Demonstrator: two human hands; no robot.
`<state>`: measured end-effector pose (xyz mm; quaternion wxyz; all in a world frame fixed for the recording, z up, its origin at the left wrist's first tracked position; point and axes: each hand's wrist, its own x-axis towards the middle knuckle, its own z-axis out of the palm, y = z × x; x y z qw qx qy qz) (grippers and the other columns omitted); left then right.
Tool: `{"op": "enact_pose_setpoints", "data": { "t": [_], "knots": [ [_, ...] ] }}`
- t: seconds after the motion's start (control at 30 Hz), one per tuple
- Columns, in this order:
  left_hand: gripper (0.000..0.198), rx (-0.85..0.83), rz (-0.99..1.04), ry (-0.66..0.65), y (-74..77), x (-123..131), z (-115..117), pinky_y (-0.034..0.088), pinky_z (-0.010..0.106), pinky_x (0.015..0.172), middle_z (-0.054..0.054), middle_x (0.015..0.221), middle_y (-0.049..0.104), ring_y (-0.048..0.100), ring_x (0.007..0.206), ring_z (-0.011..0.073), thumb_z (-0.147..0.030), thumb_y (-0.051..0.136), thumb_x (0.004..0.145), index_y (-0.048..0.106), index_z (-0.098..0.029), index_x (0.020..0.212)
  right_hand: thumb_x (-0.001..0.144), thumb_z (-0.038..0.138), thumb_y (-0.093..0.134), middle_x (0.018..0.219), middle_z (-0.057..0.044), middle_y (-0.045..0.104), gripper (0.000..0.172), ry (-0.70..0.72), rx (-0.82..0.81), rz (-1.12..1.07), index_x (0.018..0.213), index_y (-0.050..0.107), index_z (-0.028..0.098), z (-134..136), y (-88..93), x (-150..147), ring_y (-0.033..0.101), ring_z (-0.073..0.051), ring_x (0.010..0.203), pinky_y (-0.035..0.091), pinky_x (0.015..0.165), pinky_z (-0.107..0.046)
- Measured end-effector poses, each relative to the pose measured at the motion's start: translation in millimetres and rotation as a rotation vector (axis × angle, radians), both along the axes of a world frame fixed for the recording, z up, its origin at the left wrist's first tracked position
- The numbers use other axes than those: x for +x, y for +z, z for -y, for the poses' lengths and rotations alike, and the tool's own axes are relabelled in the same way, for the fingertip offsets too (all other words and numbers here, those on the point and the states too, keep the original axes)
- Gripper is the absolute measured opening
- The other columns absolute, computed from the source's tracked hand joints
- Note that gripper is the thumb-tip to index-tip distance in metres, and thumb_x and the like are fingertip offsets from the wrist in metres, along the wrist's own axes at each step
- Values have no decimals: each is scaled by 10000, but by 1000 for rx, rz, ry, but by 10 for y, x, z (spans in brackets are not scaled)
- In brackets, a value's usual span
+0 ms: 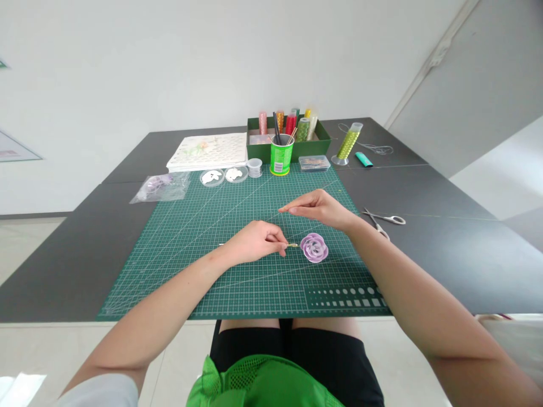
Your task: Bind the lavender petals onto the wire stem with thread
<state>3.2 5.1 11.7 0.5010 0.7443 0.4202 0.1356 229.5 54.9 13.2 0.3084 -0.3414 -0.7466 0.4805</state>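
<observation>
My left hand [261, 242] is closed in a pinch around a thin stick whose pale yellow-green tip [292, 245] pokes out to the right of the fingers. A light purple layered flower [314, 247] is right beside that tip; I cannot tell whether the two are joined. Over the cutting mat, up and to the right, my right hand [320, 208] has its thumb and fingers pressed together, pointing left. Whatever it may pinch is too fine to see. Both hands are above the green cutting mat [203, 288].
Scissors [379, 219] lie open right of the mat. Behind are a green cup [281, 157] with sticks, a green box [322, 146] of thread spools, a lidded clear case [314, 163], a yellow-green thread cone [350, 142], a plastic bag [163, 186] and white sheets [203, 151].
</observation>
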Motion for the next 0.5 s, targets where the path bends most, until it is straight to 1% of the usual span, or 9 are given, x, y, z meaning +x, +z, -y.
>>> {"op": "enact_pose_setpoints", "data": {
  "t": [0.03, 0.1, 0.2, 0.27, 0.37, 0.5],
  "knots": [
    [111, -14, 9, 3, 11, 1, 9, 454, 244, 575, 24, 815, 809, 660, 593, 126, -261, 678, 888, 752, -187, 850, 867, 446, 728, 989, -55, 823, 287, 0, 12, 15, 1018, 841, 230, -14, -25, -5, 726, -190, 840, 553, 731, -309],
    [120, -35, 26, 19, 36, 3, 26, 439, 235, 541, 25, 823, 810, 626, 553, 111, -281, 681, 889, 744, -187, 851, 876, 448, 715, 1074, -56, 816, 289, 1, 40, 59, 1035, 839, 242, -41, -75, -11, 747, -222, 974, 570, 856, -343],
    [113, -48, 49, 70, 67, 4, 46, 429, 225, 495, 29, 828, 808, 577, 505, 94, -275, 684, 879, 729, -179, 841, 893, 442, 683, 1098, -55, 812, 302, -1, 73, 123, 1059, 833, 240, -80, -142, -7, 751, -235, 1032, 568, 920, -367],
    [97, -38, 80, 108, 75, 3, 52, 431, 216, 482, 36, 824, 805, 570, 503, 91, -254, 679, 873, 724, -173, 844, 893, 429, 672, 1100, -59, 811, 305, 0, 76, 148, 1062, 831, 230, -108, -177, 4, 753, -235, 1029, 569, 917, -368],
    [111, 14, 147, 167, 74, -9, 49, 417, 205, 470, 44, 819, 799, 554, 497, 83, -261, 665, 884, 724, -170, 863, 879, 433, 677, 1065, -63, 816, 312, 35, 48, 167, 1034, 833, 212, -151, -214, 37, 754, -233, 977, 573, 856, -352],
    [170, 184, 207, 298, 63, -39, 29, 426, 209, 480, 49, 812, 791, 545, 495, 81, -330, 674, 904, 737, -172, 889, 821, 460, 747, 823, -30, 802, 288, 68, 58, 233, 840, 832, 185, -184, -227, 87, 722, -213, 803, 557, 762, -332]
  ]
}}
